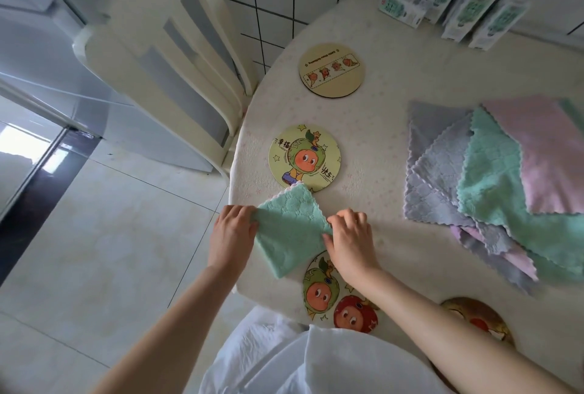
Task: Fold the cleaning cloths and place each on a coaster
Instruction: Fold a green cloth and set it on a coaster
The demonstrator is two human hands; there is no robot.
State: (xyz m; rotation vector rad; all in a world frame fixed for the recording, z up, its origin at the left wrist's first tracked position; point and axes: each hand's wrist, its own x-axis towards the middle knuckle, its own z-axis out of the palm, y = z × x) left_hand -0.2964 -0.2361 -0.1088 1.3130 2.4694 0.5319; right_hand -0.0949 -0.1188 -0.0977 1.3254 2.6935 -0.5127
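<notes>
A folded mint-green cloth (289,229) with a pink scalloped edge lies at the table's near left edge. My left hand (232,229) pinches its left corner and my right hand (349,237) pinches its right side. The cloth's far corner overlaps a round coaster (300,156) with a green cartoon figure. Its near end covers part of another cartoon coaster (322,294), which my right forearm also crosses. A third coaster (331,69) with a strip of small figures lies farther back. A brownish coaster (477,314) shows behind my right arm.
A spread pile of grey, mint and pink cloths (493,178) covers the table's right side. Several green-and-white cartons (474,8) stand against the tiled wall. A cream chair (177,77) stands at the table's left. The table (379,140) has a pale cover.
</notes>
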